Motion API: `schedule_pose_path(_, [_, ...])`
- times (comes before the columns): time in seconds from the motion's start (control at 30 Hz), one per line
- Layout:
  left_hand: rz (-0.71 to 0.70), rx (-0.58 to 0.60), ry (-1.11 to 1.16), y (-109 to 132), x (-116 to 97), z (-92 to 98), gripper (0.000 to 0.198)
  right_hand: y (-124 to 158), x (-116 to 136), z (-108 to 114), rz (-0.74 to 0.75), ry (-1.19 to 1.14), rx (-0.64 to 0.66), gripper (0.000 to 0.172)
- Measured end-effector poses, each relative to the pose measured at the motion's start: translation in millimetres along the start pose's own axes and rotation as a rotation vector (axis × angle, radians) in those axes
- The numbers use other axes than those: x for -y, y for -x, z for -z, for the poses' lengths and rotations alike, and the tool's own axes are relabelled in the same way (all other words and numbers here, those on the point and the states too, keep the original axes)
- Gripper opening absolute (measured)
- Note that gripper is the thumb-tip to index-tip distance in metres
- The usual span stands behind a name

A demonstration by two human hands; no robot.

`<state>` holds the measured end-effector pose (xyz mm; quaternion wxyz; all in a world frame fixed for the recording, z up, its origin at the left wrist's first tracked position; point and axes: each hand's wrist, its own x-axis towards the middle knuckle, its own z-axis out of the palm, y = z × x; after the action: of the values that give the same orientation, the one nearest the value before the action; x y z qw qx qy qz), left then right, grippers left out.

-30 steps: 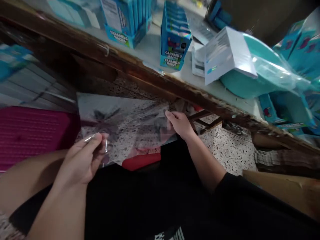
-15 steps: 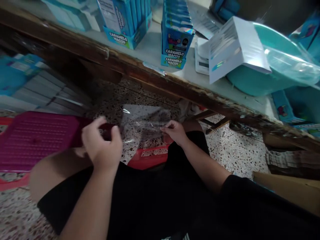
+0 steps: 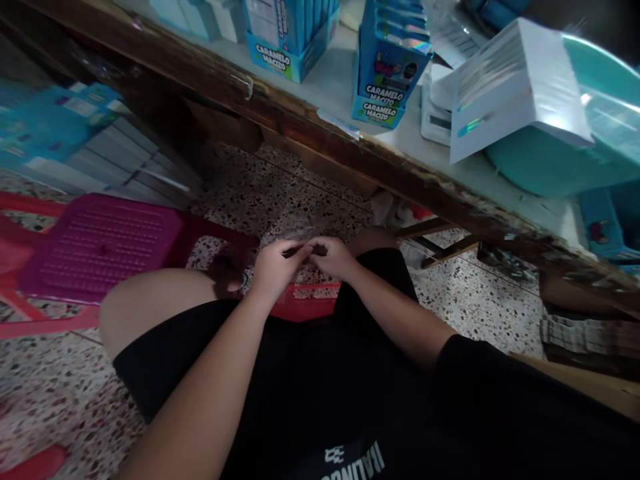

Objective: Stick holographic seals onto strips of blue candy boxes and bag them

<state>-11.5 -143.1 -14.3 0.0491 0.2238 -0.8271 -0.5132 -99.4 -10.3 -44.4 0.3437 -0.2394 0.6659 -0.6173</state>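
My left hand (image 3: 273,267) and my right hand (image 3: 334,256) meet fingertip to fingertip above my knees, under the edge of the wooden table (image 3: 320,143). Both are pinched on a clear plastic bag (image 3: 300,251), which is gathered so small between the fingers that only a dark sliver and a faint sheen show. I sit in black shorts, with a red plastic stool (image 3: 300,308) edge showing just below my hands.
A magenta plastic stool (image 3: 100,247) stands to my left on the speckled floor. Blue "Caramelo Macizo" boxes (image 3: 387,67), a white box (image 3: 515,87) and a teal basin (image 3: 565,153) sit on the table. Stacked flat packs (image 3: 75,147) lie at far left.
The clear bag, held spread wide a second ago, has been folded down as my hands came together. The view has shifted slightly to the left.
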Motion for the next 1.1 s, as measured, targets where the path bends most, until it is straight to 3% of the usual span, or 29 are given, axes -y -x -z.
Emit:
schedule_pose_path(0.3, [0.098,0.014,0.225,-2,-5,-0.4,0.039,-3,-6,7,-0.124,-0.182,-0.075,0.027])
schedule_pose_path(0.73, [0.095,0.067,0.355,-8,2,-10.5,0.034,5,-17,19,-0.196,-0.323,-0.143,0.027])
schedule_pose_path(0.9, [0.183,-0.04,0.355,-10,4,-11.7,0.028,2,-25,31,-0.306,-0.265,-0.341,0.026])
schedule_pose_path(1.1, [0.149,-0.235,0.151,-9,6,-5.6,0.026,-1,-36,38,-0.259,-0.096,-0.51,0.022])
